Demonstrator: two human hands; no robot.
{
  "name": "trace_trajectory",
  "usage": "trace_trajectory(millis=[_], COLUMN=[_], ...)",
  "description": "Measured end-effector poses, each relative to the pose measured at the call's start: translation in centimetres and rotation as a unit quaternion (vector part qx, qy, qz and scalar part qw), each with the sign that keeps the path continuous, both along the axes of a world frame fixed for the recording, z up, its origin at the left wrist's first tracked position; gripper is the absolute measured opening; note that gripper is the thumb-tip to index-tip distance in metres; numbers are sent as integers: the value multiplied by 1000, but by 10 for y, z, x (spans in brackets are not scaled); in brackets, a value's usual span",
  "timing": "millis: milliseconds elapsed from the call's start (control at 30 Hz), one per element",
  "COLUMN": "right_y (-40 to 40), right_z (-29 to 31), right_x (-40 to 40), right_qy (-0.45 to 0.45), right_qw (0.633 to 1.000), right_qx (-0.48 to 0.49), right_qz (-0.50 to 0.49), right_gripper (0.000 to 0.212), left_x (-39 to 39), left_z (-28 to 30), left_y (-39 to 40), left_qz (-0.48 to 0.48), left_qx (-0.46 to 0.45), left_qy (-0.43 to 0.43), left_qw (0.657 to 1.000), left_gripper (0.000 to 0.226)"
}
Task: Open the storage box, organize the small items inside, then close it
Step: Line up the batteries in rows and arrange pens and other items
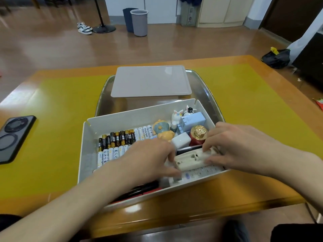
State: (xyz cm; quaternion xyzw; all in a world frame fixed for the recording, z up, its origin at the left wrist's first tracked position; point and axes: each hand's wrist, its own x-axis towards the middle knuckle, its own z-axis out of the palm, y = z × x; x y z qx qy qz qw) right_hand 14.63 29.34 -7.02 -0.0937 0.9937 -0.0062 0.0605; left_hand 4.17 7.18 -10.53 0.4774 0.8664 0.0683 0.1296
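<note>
Nearest the viewer, black and red pens (139,190) are being kept along the front wall of the open white plastic storage box (90,137), which is lying at the near edge of the yellow-topped wooden table (57,105). A cream rectangular power adapter with socket holes (190,158) is being held at both ends over a white remote control with small buttons (197,172) in the box's near right corner. Its left end is being pinched by the curled fingers of the left hand (148,161), which is blurred, and its right end is being gripped between the thumb and bent fingers of the right hand (239,145).

Behind the hands, two rows of black-and-gold and white cylindrical batteries (120,142) are being stored side by side on the box's left half. On the right half, a white cube charger (180,141), a red jar with an ornate gold cap (198,136), a pale blue plug block (191,123) and small animal figurines (176,117) are being crowded together.

Further back, the box's flat grey lid (150,81) is being left on a shiny metal tray (201,84), apart from the box. A black smartphone with round camera rings (14,137) is lying face down at the table's left edge. On the wooden floor beyond, two grey waste bins (136,21) and white sneakers (84,28) are being seen.
</note>
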Motion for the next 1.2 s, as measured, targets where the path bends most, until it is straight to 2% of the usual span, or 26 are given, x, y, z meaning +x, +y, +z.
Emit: trace_trajectory(millis=[167, 233, 333, 433, 567, 833, 900, 1000, 1067, 1133, 1200], right_y=[-9, -20, -43, -71, -102, -135, -138, -144, -143, -141, -141], right_z=[3, 5, 4, -3, -16, -27, -23, -19, -22, -24, -23], right_x=[-3, -8, -18, -29, -44, -65, -65, -67, -70, -69, -66], right_qy=[43, 43, 22, -16, -62, -95, -69, -27, -8, -9, -38], right_qw=[998, 997, 992, 986, 979, 974, 975, 976, 974, 975, 976], right_qx=[-36, -60, -113, -128, -92, 1, 11, 15, 11, 13, 27], right_qz=[14, 26, 58, 110, 173, 207, 211, 218, 226, 221, 213], right_gripper=[38, 38, 34, 23, 20, 28, 39, 75, 83, 75, 44], left_x=[-36, -43, -44, -39, -35, -38, -40, -41, -41, -41, -43], left_z=[36, 40, 35, 27, 20, 10, 8, 6, 5, 6, 9], left_y=[-31, -50, -71, -81, -94, -109, -109, -110, -109, -108, -106], left_qz=[27, 44, 41, 22, 5, 7, 5, -3, -11, -17, -20], left_qx=[42, -7, -129, -180, -146, -109, -100, -86, -80, -75, -65], left_qy=[-63, -71, -8, 50, 94, 88, 87, 95, 102, 112, 112], left_qw=[997, 997, 991, 982, 985, 990, 991, 992, 992, 991, 991], left_gripper=[26, 32, 46, 48, 46, 42, 42, 40, 40, 42, 44])
